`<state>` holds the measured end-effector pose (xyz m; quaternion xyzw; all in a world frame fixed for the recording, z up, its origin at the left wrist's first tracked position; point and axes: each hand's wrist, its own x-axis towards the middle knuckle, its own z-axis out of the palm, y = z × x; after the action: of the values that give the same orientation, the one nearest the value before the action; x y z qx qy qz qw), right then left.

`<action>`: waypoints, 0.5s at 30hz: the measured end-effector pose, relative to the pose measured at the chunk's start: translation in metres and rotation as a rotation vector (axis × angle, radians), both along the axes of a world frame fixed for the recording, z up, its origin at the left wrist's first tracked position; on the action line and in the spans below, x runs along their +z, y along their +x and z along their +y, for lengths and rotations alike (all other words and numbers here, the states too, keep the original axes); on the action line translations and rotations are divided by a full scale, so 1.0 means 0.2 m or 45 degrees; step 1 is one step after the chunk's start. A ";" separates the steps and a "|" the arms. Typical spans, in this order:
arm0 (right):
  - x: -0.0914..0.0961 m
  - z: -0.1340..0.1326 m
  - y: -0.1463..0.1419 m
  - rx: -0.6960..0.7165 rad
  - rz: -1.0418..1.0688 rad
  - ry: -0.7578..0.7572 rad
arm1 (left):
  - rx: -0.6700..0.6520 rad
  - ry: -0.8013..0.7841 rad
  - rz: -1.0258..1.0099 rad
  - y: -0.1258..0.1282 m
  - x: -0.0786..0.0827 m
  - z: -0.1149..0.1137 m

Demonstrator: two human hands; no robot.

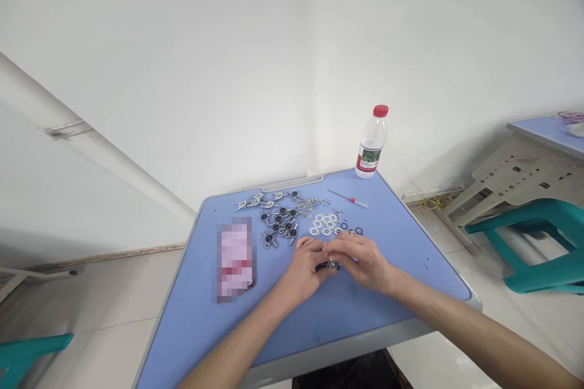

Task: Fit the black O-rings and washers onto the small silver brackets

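Over the blue table top point(387, 243), my left hand point(310, 264) is closed around a small metal fitting point(333, 264). Fingers of my right hand point(360, 258) meet at the top of the same part, partly covering it; whether they pinch something smaller is hidden. Just beyond the hands lie flat metal gasket-like plates point(326, 223), tiny metal bits point(337, 214) and a dark ring point(359, 231). To the left are several metal fittings with black round centres point(279, 219). Behind them are plain metal pieces point(258, 197) and small metal pins point(312, 203).
A screwdriver with a clear and red handle point(356, 200) lies near the back edge. A red-capped water bottle point(368, 152) stands at the back right corner. A blurred-out pink object point(235, 258) rests at left. A green stool point(524, 237) and another table point(547, 137) are on the right.
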<state>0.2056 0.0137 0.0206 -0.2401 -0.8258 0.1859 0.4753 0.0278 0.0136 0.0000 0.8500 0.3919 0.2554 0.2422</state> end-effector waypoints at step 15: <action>0.05 -0.02 0.11 -0.233 -0.025 -0.087 | 0.002 0.018 0.096 -0.01 0.04 -0.01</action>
<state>0.2280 0.0107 0.0296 -0.3325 -0.7981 0.1674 0.4738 0.0251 0.0126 0.0085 0.8604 0.3996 0.2262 0.2211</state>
